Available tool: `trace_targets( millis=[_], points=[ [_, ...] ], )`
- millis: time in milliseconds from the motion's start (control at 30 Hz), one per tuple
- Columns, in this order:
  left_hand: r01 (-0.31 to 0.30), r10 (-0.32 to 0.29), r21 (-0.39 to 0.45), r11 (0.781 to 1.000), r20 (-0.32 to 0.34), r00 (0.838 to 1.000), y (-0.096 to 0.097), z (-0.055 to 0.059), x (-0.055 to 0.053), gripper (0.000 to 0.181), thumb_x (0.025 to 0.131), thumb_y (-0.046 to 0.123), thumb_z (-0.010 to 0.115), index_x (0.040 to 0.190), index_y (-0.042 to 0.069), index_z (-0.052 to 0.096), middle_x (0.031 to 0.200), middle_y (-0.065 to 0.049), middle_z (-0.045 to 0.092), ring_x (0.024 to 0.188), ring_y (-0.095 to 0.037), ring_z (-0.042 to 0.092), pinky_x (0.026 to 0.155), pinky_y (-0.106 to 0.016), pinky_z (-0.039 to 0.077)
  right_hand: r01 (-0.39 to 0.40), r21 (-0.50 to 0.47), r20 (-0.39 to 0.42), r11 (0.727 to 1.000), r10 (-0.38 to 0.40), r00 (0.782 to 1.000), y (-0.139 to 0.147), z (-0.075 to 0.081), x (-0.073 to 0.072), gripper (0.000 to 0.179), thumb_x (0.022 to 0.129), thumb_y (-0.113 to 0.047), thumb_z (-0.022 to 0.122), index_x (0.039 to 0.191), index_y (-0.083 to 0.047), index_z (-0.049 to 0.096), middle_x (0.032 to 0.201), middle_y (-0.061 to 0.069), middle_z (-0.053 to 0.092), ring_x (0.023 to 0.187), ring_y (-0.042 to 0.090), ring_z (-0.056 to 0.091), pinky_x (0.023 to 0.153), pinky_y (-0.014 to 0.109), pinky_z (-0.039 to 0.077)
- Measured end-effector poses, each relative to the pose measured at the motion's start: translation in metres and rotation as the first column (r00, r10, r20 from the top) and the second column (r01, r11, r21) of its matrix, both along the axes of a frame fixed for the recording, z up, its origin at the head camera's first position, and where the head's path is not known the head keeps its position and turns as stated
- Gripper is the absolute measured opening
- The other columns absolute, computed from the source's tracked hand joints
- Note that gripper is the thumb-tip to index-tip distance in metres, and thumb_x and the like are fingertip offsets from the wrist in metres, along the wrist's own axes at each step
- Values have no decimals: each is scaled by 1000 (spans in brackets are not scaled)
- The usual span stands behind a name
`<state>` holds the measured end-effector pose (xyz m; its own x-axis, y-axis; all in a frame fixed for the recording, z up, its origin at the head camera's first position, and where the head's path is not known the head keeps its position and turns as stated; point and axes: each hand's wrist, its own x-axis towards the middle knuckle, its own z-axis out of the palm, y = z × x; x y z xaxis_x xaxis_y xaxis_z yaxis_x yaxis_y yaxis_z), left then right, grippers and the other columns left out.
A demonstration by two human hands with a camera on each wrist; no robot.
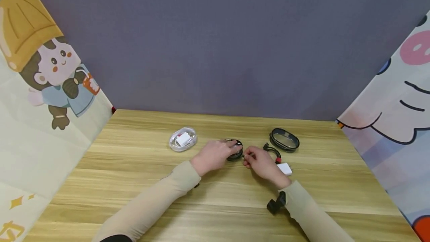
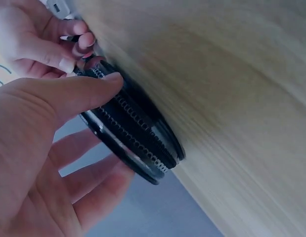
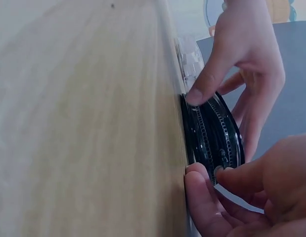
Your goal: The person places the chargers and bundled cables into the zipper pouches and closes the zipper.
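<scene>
A small oval zippered case (image 2: 165, 140) with black edging and clear sides stands on its edge at the middle of the table. My left hand (image 1: 213, 157) grips it from the left, thumb on the zipper side and fingers spread over the far face. At the case's right end, my right hand (image 1: 263, 164) pinches the small dark zipper pull between thumb and forefinger; the fingertips mostly hide the pull. In the right wrist view the zipper's teeth run along the side of the case (image 3: 219, 131) between both hands, and its black rims look closed together.
Left of the hands lies a clear oval case (image 1: 173, 143) with a white charger (image 1: 183, 139) in it. Behind my right hand sits another black-edged clear case (image 1: 284, 139). Beside that hand are a coiled black cable (image 1: 274, 151) with a red band and a white plug (image 1: 285, 168).
</scene>
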<state>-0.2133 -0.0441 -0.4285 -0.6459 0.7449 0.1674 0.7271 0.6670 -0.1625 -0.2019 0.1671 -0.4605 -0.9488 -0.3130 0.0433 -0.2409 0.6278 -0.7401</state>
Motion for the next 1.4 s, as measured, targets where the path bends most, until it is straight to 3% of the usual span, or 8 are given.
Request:
trace_targets(
  millis=[200,367,500,700,867,967,1167,1400],
  points=[
    [11,-15,55,998,66,998,-11,4,-3,65,81,10,77,141,26,58,140,-4,58,115,-25,64,76,-38,59,44,-80,54,996,-39,998,1,0,-3,12,102,-3,53,93,-4,61,81,4,67,72,13,66,63,26,57],
    [-1,-4,48,999,104,995,-22,5,-5,66,80,8,78,141,24,58,141,-6,58,120,-27,60,86,-41,57,68,-125,79,990,-58,995,4,-2,-8,12,102,-3,52,94,-1,60,84,8,66,72,15,66,61,27,58],
    [43,-48,50,998,99,994,-27,4,-5,67,79,0,75,139,25,60,136,-5,61,119,-27,60,89,-39,56,83,-91,60,992,-78,995,6,-4,-14,13,103,-6,52,95,-2,61,82,6,65,68,13,65,60,26,57],
    [158,-158,12,987,-3,987,-28,1,-5,67,82,-3,71,138,33,61,122,-1,63,110,-21,61,79,-32,57,87,-69,38,994,-85,996,8,-6,-20,12,103,-7,53,95,-3,62,78,5,64,64,13,65,58,26,56],
    [216,-216,-34,976,-15,976,-25,0,-6,62,90,1,69,142,32,57,145,-1,53,128,-23,52,89,-35,55,56,-3,-4,998,-56,998,8,-6,-23,9,99,-7,59,94,-6,66,72,0,64,61,12,62,58,26,52],
    [226,-226,-47,973,12,974,-23,0,-6,63,90,-1,66,144,30,55,152,2,46,133,-22,49,91,-36,54,40,37,-30,999,-39,999,8,-5,-23,7,96,-8,63,92,-8,69,69,-3,64,60,11,60,58,28,49],
    [184,-180,-72,980,62,982,-23,0,-6,71,88,-3,67,148,29,49,154,4,42,133,-21,50,85,-35,56,63,96,-45,993,-59,997,8,-1,-20,10,96,-11,65,88,-10,69,67,-4,61,61,11,57,62,30,46],
    [192,-191,-57,980,22,981,-22,-2,-5,70,86,-2,70,147,26,51,151,2,47,127,-22,55,89,-35,55,87,156,-87,984,-74,993,10,1,-16,13,94,-12,68,82,-15,70,73,-5,62,70,14,57,70,34,47]
  ],
)
